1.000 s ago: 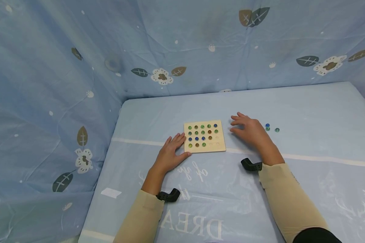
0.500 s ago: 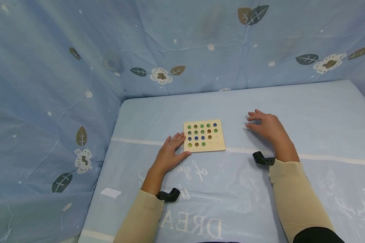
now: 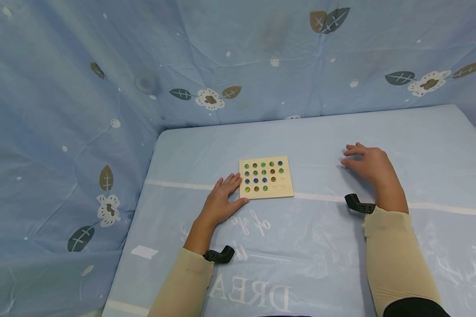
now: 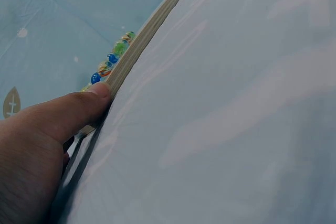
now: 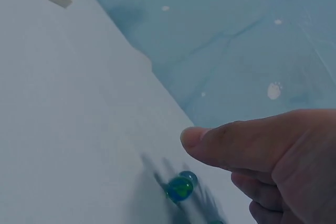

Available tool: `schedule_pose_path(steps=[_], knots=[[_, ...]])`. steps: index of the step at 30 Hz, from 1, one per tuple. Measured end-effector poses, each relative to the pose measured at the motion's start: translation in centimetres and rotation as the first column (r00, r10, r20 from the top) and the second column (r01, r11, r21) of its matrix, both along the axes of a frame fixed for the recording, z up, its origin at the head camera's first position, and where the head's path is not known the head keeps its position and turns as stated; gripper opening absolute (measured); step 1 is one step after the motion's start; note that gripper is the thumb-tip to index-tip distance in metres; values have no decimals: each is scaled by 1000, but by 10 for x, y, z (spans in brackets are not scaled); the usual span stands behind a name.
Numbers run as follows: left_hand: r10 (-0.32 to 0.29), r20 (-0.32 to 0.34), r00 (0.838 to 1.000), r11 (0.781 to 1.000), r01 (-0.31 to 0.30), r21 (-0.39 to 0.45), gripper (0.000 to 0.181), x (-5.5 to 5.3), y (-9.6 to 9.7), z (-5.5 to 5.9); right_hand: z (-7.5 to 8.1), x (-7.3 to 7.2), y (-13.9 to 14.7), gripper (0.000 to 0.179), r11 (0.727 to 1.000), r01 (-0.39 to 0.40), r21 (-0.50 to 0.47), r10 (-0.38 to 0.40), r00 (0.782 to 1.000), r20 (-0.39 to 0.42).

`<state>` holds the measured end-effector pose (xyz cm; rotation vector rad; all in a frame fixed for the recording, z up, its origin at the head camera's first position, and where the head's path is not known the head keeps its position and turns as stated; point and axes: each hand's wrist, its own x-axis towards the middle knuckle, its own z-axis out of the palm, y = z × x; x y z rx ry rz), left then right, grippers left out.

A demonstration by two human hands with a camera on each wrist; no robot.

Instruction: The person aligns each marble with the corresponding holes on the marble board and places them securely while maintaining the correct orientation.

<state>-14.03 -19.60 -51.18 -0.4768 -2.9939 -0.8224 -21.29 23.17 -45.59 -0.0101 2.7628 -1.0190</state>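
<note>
A pale wooden board [image 3: 284, 192] lies on the table with rows of green, blue and amber glass marbles [image 3: 264, 180] in its hollows; hollows at its near right corner are bare. My left hand [image 3: 221, 202] rests flat against the board's left side, its thumb [image 4: 98, 90] at the near edge. To the right, my right hand [image 3: 370, 165] hovers low over the table with fingers loosely bent, nothing between them. Just beyond its thumb, a green-blue marble [image 5: 180, 188] and a bluish one [image 5: 189, 177] lie on the table. The head view has them hidden behind that hand.
The table cover [image 3: 321, 255] is light blue with a pale stripe and printed letters. A flowered blue cloth [image 3: 258, 57] hangs behind and at the left. A white patch [image 3: 144, 252] shows at the table's left.
My right hand has moved rightward from beside the board to over the loose marbles, covering them in the head view. The left hand and the board have stayed in place.
</note>
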Motion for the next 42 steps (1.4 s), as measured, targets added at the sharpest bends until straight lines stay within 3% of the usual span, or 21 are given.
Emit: schedule_pose_path(steps=[7,18,29,42], knots=[[-5,-1,1000,1000,5,0,76,0,0,0,-2,0,9,53,999,22,27,-23,999,27],[-8,2,1000,1000,8,-2,76,0,0,3,-6,1,21,50,991,121,58,-123,992,17],[-12,20,1000,1000,12,-9,77,0,0,4,-1,6,40,63,996,51,76,-59,992,113],[0,18,1000,1000,0,-6,75,-1,1,5,-3,5,43,57,999,19,50,-27,984,178]])
